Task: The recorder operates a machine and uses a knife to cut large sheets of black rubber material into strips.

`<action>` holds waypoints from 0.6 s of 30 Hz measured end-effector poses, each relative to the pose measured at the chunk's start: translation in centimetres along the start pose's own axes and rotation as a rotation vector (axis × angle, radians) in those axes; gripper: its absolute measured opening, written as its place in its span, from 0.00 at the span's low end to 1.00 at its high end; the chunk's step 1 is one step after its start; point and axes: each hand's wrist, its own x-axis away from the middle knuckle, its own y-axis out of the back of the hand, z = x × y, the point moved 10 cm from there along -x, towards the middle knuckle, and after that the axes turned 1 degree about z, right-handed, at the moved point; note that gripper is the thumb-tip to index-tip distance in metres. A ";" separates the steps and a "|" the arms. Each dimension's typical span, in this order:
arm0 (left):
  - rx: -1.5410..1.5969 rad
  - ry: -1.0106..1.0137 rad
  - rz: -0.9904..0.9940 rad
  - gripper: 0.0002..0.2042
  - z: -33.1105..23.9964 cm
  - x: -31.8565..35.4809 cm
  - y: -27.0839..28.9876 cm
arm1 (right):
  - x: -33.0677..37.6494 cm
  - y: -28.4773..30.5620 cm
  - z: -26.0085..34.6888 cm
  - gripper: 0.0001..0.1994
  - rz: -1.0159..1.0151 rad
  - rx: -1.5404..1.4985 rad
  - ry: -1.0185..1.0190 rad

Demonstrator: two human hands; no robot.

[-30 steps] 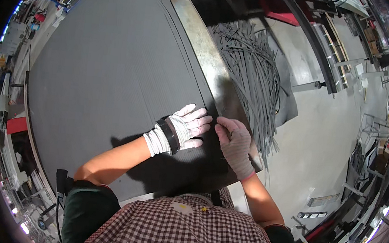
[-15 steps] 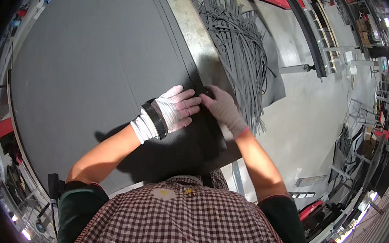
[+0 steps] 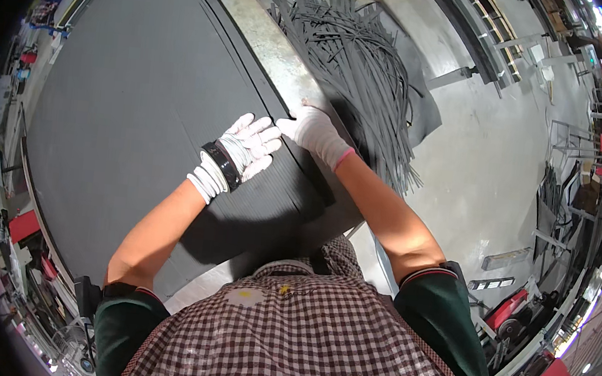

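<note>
The left hand in a white knitted glove (image 3: pixel 248 144) lay palm down, its fingers slightly spread, on a broad, flat, dark grey ribbed sheet (image 3: pixel 128 99). A glossy black ring (image 3: pixel 222 164) circled its wrist. Just beside it, the right hand in a white, pink-cuffed glove (image 3: pixel 313 133) bent over the sheet's right edge; whether it pinched anything could not be told. The sheet lay alongside a smooth silvery metal border (image 3: pixel 258 28). Beyond that, a tangled heap of thin grey strips (image 3: pixel 364 63) sat near the pale, shiny floor (image 3: pixel 476 176).
</note>
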 end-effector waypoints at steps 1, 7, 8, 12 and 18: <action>-0.013 -0.013 -0.012 0.16 0.0 -0.1 0.0 | -0.5 0.0 -0.4 0.25 0.045 -0.035 -0.018; -0.065 -0.044 -0.049 0.17 0.0 0.1 0.1 | -1.1 -0.1 -1.2 0.26 0.252 -0.316 -0.133; -0.065 -0.027 -0.014 0.17 0.1 -0.2 -0.2 | -1.2 -0.9 -1.9 0.24 0.285 -0.459 -0.183; -0.091 0.105 0.220 0.18 0.9 -0.4 -1.9 | -0.3 -0.3 -0.6 0.15 0.256 -0.549 -0.224; -0.081 0.057 0.098 0.18 0.9 -0.3 -1.5 | -0.5 -1.0 -0.9 0.13 0.284 -0.744 -0.120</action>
